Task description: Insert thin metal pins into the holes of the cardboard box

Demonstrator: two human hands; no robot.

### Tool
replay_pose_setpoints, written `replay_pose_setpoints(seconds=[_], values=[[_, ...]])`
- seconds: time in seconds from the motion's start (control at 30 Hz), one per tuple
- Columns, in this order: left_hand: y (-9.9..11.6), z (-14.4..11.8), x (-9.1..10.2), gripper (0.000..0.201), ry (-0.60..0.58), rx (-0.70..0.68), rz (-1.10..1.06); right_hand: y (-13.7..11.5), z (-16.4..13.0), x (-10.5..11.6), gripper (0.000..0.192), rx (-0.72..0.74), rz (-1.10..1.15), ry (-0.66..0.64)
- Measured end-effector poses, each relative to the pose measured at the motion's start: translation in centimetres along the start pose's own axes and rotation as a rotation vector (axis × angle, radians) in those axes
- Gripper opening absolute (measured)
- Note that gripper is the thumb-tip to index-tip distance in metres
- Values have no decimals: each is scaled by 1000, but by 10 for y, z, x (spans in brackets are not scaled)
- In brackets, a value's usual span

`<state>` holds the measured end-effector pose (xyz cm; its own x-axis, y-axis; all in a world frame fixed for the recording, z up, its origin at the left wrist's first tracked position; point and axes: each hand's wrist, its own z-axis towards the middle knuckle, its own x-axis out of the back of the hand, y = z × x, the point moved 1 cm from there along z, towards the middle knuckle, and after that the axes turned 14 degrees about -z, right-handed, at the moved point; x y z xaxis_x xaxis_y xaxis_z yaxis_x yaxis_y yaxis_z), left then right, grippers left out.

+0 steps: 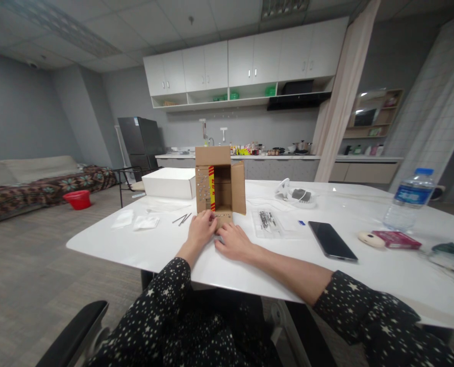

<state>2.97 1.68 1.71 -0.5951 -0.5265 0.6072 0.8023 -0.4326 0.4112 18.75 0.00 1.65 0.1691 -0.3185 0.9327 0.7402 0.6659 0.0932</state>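
Observation:
A brown cardboard box [202, 186] stands on the table with its open side towards me. Its left flap carries many small shiny studs and a yellow-red strip of print runs beside the opening. The lower flap [224, 220] juts out towards me and bears a row of small dots. My left hand [202, 228] rests on this flap's left side, fingers bent together; anything between the fingertips is too small to make out. At the flap's near right edge my right hand [234, 241] has its fingers curled over the cardboard, its thumb lower down.
Thin metal tools [182, 219] and white tissues [146, 222] lie left, before a white box [169, 182]. To the right are a clear case of small metal pieces [268, 222], a phone [332, 241], a maroon packet [397, 240] and a water bottle [407, 201].

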Motion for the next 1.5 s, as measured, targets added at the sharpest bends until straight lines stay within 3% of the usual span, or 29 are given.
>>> replay_pose_setpoints(seconds=[0.17, 0.23, 0.33, 0.63, 1.17, 1.5], values=[[6, 11, -2, 14, -33, -96, 274, 0, 0, 0, 30, -2, -11, 4], [9, 15, -6, 16, -75, -127, 316, 1, 0, 0, 30, -2, -15, 4], [10, 18, -11, 17, -48, -113, 341, 1, 1, 0, 31, -5, -16, 0], [-2, 13, -12, 25, 64, -44, 283, 1, 2, -1, 32, 11, -10, 7], [-3, 8, -11, 20, -37, -57, 213, 1, 1, 0, 31, 15, -19, 18], [-3, 6, -10, 20, -24, 24, 239, 1, 2, -1, 32, 16, -21, 14]])
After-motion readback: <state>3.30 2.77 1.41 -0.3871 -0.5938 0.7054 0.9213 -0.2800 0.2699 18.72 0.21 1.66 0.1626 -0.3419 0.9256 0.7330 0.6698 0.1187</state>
